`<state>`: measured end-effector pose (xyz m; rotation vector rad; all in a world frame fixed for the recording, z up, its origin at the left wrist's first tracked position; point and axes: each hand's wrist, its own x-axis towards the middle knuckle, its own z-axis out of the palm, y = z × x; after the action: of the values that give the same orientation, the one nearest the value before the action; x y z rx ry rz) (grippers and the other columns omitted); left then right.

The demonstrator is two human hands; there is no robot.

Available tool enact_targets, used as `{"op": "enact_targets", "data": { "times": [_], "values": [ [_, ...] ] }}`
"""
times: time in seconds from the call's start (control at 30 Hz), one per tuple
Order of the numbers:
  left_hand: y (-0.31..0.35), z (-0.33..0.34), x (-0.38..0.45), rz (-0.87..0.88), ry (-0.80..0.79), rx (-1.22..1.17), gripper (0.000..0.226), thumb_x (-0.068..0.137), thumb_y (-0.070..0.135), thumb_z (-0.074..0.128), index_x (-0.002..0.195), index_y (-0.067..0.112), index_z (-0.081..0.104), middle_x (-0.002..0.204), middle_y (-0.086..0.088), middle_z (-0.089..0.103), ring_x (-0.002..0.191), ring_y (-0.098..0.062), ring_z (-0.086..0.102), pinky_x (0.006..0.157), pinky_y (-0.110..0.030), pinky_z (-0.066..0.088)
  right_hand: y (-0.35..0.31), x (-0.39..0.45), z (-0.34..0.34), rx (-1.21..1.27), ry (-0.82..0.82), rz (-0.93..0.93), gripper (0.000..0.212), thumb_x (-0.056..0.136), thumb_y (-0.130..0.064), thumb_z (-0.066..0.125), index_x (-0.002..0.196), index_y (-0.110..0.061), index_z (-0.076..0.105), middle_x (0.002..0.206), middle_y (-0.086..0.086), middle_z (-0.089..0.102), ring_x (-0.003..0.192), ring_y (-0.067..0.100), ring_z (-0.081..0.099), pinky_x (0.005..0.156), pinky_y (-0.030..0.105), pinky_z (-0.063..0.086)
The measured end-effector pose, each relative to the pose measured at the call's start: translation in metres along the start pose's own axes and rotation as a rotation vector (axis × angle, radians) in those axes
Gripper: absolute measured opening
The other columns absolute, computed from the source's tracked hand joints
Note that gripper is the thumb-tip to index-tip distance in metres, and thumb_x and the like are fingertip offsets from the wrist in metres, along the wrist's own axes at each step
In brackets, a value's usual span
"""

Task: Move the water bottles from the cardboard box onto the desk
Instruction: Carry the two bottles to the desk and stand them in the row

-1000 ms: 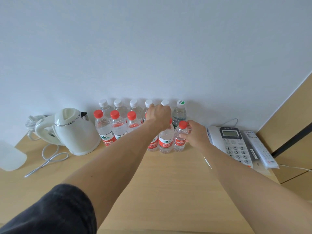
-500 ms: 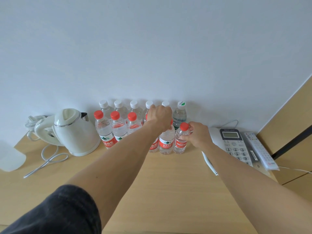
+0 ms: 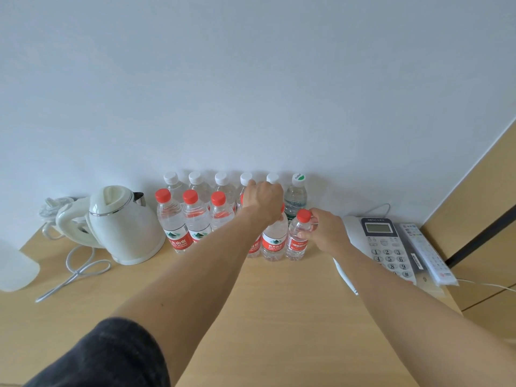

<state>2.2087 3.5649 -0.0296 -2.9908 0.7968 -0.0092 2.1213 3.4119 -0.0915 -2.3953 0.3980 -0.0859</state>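
Right of the kettle (image 3: pixel 125 224), the left hand (image 3: pixel 264 201) is gripping two red-capped bottle tops, and the right hand (image 3: pixel 325 233) is pinching the small bottle (image 3: pixel 298 238) beside them.

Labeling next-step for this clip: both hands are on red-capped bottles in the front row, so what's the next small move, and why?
Probably let go and withdraw both hands. The small bottle in the right hand and the bottles under the left hand already stand upright on the desk, in line with the front row.
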Motion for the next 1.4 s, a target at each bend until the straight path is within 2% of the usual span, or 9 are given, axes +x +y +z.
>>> {"op": "enact_targets", "data": {
  "times": [0.17, 0.23, 0.33, 0.47, 0.57, 0.73, 0.87, 1.07, 1.4],
  "values": [
    [-0.003, 0.0, -0.001, 0.011, 0.015, 0.015, 0.038, 0.083, 0.05, 0.077, 0.106, 0.02, 0.068, 0.102, -0.001, 0.07, 0.103, -0.021, 0.061, 0.095, -0.033, 0.038, -0.003, -0.004, -0.002, -0.048, -0.054, 0.003, 0.05, 0.076, -0.023, 0.085, 0.121, -0.017, 0.063, 0.117, 0.0, 0.07, 0.105, 0.018, 0.063, 0.079, 0.022, 0.035],
    [-0.005, 0.0, -0.001, 0.009, 0.017, 0.024, 0.04, 0.083, 0.054, 0.075, 0.105, 0.02, 0.068, 0.102, -0.001, 0.069, 0.104, -0.021, 0.06, 0.094, -0.033, 0.037, -0.005, -0.005, -0.006, -0.027, -0.069, 0.005, 0.053, 0.076, -0.02, 0.084, 0.124, -0.018, 0.063, 0.119, 0.001, 0.069, 0.109, 0.018, 0.063, 0.082, 0.024, 0.039],
    [-0.007, -0.001, 0.0, 0.007, 0.005, 0.022, 0.041, 0.082, 0.054, 0.075, 0.104, 0.021, 0.068, 0.102, -0.001, 0.069, 0.105, -0.021, 0.059, 0.095, -0.034, 0.037, -0.009, -0.006, -0.013, 0.002, -0.065, 0.006, 0.057, 0.077, -0.014, 0.081, 0.13, -0.018, 0.061, 0.124, 0.003, 0.067, 0.117, 0.019, 0.061, 0.096, 0.03, 0.046],
    [-0.004, -0.002, -0.002, 0.027, -0.001, 0.035, 0.039, 0.083, 0.053, 0.076, 0.106, 0.022, 0.069, 0.103, 0.0, 0.069, 0.104, -0.021, 0.059, 0.093, -0.033, 0.037, -0.013, -0.006, -0.019, -0.037, -0.056, -0.005, 0.058, 0.078, -0.015, 0.08, 0.133, -0.016, 0.06, 0.124, 0.003, 0.067, 0.116, 0.02, 0.062, 0.097, 0.027, 0.046],
    [-0.004, -0.002, -0.003, 0.035, -0.001, 0.037, 0.04, 0.083, 0.055, 0.075, 0.107, 0.023, 0.069, 0.103, 0.001, 0.069, 0.106, -0.02, 0.059, 0.093, -0.033, 0.036, -0.013, -0.008, -0.021, -0.039, -0.058, 0.014, 0.063, 0.079, -0.014, 0.079, 0.137, -0.016, 0.057, 0.129, 0.007, 0.065, 0.117, 0.021, 0.061, 0.101, 0.032, 0.047],
    [-0.013, -0.01, -0.003, 0.06, 0.03, -0.006, 0.056, 0.076, 0.063, 0.075, 0.117, 0.025, 0.067, 0.108, 0.002, 0.068, 0.113, -0.021, 0.053, 0.098, -0.035, 0.036, -0.012, -0.009, -0.026, -0.046, -0.027, 0.038, 0.063, 0.08, -0.029, 0.08, 0.137, -0.019, 0.055, 0.131, 0.005, 0.063, 0.118, 0.022, 0.061, 0.102, 0.036, 0.047],
    [-0.031, -0.027, -0.004, 0.049, 0.129, -0.074, 0.045, 0.081, 0.061, 0.071, 0.112, 0.029, 0.071, 0.1, 0.007, 0.07, 0.108, -0.018, 0.052, 0.095, -0.034, 0.035, -0.022, -0.006, -0.029, 0.015, 0.027, 0.051, 0.053, 0.087, -0.042, 0.072, 0.133, -0.02, 0.059, 0.129, 0.004, 0.065, 0.117, 0.02, 0.062, 0.1, 0.033, 0.046],
    [-0.069, -0.04, -0.012, -0.046, 0.168, -0.147, 0.038, 0.091, 0.053, 0.064, 0.117, 0.026, 0.07, 0.11, 0.006, 0.071, 0.113, -0.019, 0.058, 0.103, -0.039, 0.035, -0.036, -0.002, -0.031, -0.037, 0.033, 0.026, 0.046, 0.091, -0.037, 0.066, 0.135, -0.022, 0.058, 0.13, 0.004, 0.064, 0.119, 0.021, 0.059, 0.092, 0.028, 0.044],
    [-0.112, -0.05, -0.027, -0.061, 0.18, -0.246, 0.038, 0.092, 0.048, 0.066, 0.12, 0.022, 0.069, 0.113, 0.004, 0.072, 0.112, -0.02, 0.062, 0.106, -0.039, 0.036, -0.061, -0.002, -0.026, -0.158, 0.051, -0.029, 0.05, 0.087, -0.019, 0.07, 0.135, -0.021, 0.06, 0.132, 0.004, 0.063, 0.121, 0.022, 0.058, 0.098, 0.032, 0.048]
  ]
}}
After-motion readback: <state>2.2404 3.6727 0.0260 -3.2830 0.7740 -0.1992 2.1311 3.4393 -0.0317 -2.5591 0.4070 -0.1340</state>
